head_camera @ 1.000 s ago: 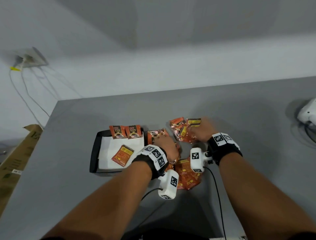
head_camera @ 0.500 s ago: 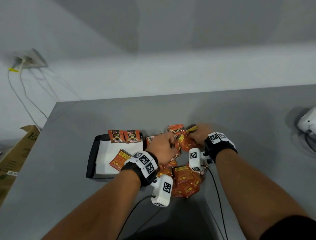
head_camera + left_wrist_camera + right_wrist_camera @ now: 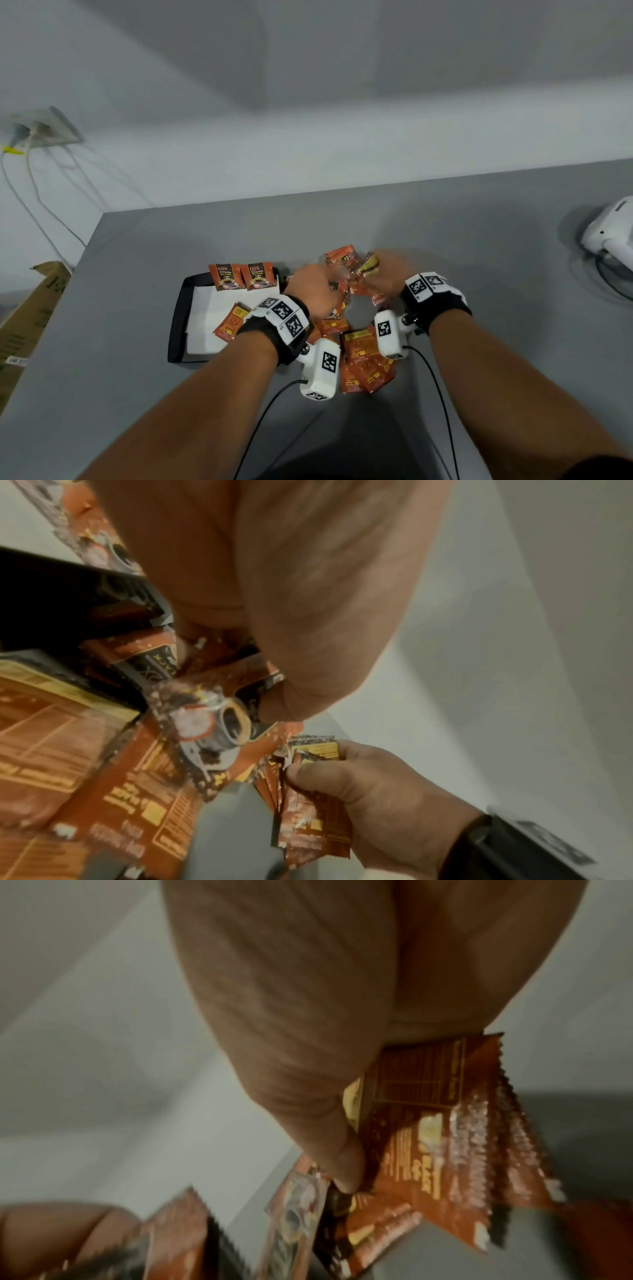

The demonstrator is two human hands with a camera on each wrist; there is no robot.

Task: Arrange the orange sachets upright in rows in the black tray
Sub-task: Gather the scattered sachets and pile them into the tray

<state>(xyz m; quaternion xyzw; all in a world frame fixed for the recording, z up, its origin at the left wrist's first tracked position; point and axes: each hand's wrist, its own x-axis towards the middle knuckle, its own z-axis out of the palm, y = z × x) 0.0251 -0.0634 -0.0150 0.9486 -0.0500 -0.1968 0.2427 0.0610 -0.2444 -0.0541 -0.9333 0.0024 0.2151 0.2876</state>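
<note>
Orange sachets (image 3: pixel 356 274) blur, gripped by left hand (image 3: pixel 313 291) and right hand (image 3: pixel 388 274).

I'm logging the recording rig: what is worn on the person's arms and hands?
Bare forearms and hands, no gloves. Each wrist carries a black band topped with white blocks of black-and-white square markers. A white boxy camera unit, also marker-tagged, hangs from each band, trailing a thin black cable.
</note>
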